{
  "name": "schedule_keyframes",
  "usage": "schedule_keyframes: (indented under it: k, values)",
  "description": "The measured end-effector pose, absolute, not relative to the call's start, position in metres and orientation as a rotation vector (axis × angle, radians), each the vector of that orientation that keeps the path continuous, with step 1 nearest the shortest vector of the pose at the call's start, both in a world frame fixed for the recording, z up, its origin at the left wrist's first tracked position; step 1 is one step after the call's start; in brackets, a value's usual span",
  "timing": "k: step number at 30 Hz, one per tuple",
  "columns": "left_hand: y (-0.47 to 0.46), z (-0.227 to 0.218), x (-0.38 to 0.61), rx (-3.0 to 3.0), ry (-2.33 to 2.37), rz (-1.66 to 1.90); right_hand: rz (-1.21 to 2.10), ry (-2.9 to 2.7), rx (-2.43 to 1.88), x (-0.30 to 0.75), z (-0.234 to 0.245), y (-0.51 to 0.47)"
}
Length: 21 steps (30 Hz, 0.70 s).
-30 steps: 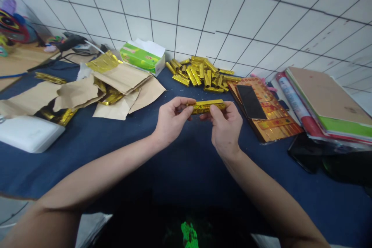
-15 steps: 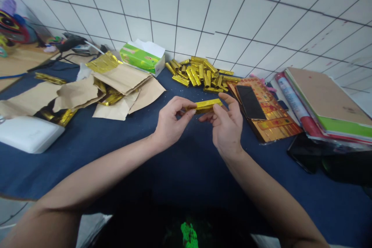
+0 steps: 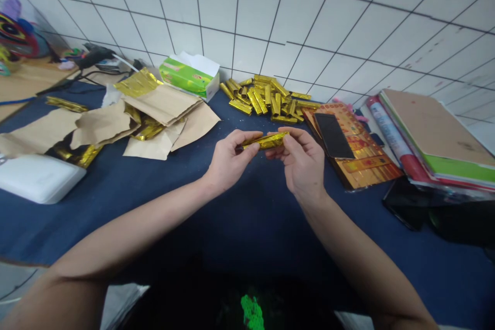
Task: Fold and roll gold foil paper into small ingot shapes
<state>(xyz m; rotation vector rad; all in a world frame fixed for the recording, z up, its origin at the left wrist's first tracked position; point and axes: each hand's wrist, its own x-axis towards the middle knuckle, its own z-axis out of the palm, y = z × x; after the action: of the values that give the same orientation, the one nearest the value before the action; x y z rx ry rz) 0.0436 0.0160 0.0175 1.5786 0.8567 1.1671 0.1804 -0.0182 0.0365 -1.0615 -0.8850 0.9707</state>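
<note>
A narrow folded strip of gold foil paper (image 3: 270, 141) is held level between both hands above the dark blue cloth. My left hand (image 3: 232, 159) pinches its left end between thumb and fingers. The right end is gripped by my right hand (image 3: 303, 162), thumb on the near side and fingers behind, partly hidden. Beyond the hands, close to the wall, lies a pile of similar folded gold foil pieces (image 3: 266, 97).
Left are torn brown paper sheets (image 3: 162, 103) with gold foil, a green tissue pack (image 3: 189, 76) and a white case (image 3: 40, 178). Right are a phone (image 3: 334, 135) on an orange-gold packet (image 3: 363, 165), and stacked notebooks (image 3: 441, 124). A tiled wall (image 3: 255, 15) rises behind.
The gold foil strip has tilted and now shows a more creased face. My right hand's fingers have closed in around its right end, where they were more spread before.
</note>
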Motion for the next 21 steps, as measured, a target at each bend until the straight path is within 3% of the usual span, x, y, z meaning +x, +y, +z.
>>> schedule_keyframes:
  k: [21]
  values:
    - [0.0174,0.0148,0.0412,1.9,0.915,1.301,1.036,-0.813,-1.149,0.1835,0.0341,-0.0141]
